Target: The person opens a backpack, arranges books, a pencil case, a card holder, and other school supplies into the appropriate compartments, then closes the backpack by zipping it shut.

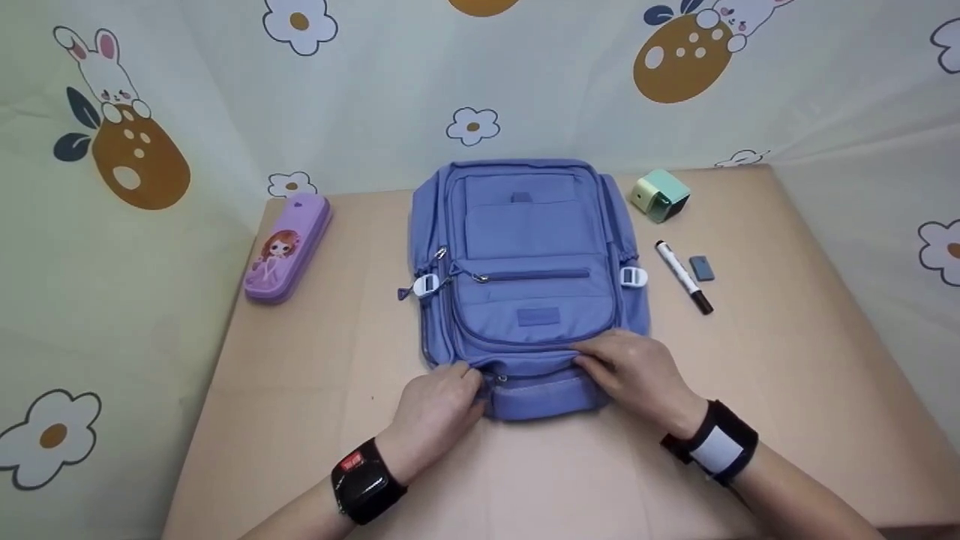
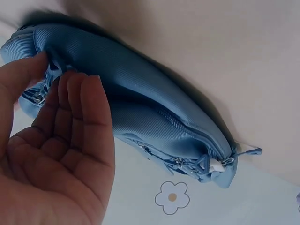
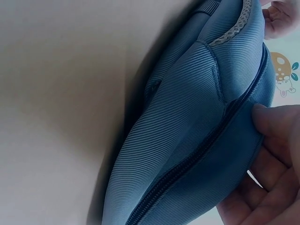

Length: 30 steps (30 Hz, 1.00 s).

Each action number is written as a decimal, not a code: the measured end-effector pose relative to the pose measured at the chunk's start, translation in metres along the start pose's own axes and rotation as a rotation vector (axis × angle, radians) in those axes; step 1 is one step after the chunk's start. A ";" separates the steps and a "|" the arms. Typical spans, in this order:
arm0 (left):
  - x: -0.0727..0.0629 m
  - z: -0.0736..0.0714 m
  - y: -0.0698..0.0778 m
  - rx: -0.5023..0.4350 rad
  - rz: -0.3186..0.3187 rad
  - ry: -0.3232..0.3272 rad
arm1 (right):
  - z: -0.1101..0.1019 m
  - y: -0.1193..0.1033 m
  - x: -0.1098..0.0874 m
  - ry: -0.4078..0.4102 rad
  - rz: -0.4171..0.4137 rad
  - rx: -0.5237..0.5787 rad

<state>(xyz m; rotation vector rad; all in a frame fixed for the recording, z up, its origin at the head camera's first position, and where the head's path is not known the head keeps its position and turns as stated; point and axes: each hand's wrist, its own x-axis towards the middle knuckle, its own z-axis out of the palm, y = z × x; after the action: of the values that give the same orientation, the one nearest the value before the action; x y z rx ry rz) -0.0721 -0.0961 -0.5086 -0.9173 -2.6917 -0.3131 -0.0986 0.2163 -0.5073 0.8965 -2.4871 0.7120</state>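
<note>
A blue backpack [image 1: 536, 232] lies front side up in the middle of the table, its bottom end towards me. At its lower left corner my left hand [image 1: 439, 401] pinches a small blue piece of the bag between thumb and fingertips. The left wrist view shows this left hand [image 2: 70, 140] beside metal zipper parts [image 2: 37, 97]. My right hand [image 1: 645, 375] grips the fabric at the lower right edge. Seen from the right wrist, the thumb of the right hand [image 3: 276, 173] presses the blue cloth beside a dark zipper [image 3: 187, 161], with the fingers curled behind it.
To the left lies a purple pencil case [image 1: 289, 251] with a doll picture. Right of the bag are a green sharpener-like box [image 1: 661, 195], a white marker with dark ends [image 1: 682, 275] and a small grey-blue eraser-like block [image 1: 701, 268]. A patterned cloth [image 1: 375, 97] hangs behind the table.
</note>
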 end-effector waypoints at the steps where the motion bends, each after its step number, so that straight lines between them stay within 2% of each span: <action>1: 0.000 0.001 0.000 -0.003 -0.003 0.011 | 0.000 0.000 0.000 -0.002 0.000 -0.002; 6: -0.002 0.001 -0.001 -0.063 -0.010 0.028 | 0.001 -0.001 0.000 -0.013 -0.018 0.011; 14: -0.003 -0.002 -0.006 -0.129 0.056 0.022 | 0.007 -0.004 0.003 -0.046 -0.107 0.065; 21: -0.004 -0.007 -0.008 -0.136 0.061 0.027 | 0.011 -0.005 0.007 -0.041 -0.066 0.002; 30: -0.006 -0.022 -0.021 -0.146 0.009 -0.047 | 0.010 -0.006 0.009 -0.072 -0.031 -0.004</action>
<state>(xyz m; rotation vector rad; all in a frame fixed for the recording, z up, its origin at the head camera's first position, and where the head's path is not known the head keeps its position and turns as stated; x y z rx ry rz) -0.0765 -0.1221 -0.4920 -0.9894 -2.7361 -0.4974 -0.1032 0.2028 -0.5084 0.9740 -2.5301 0.6760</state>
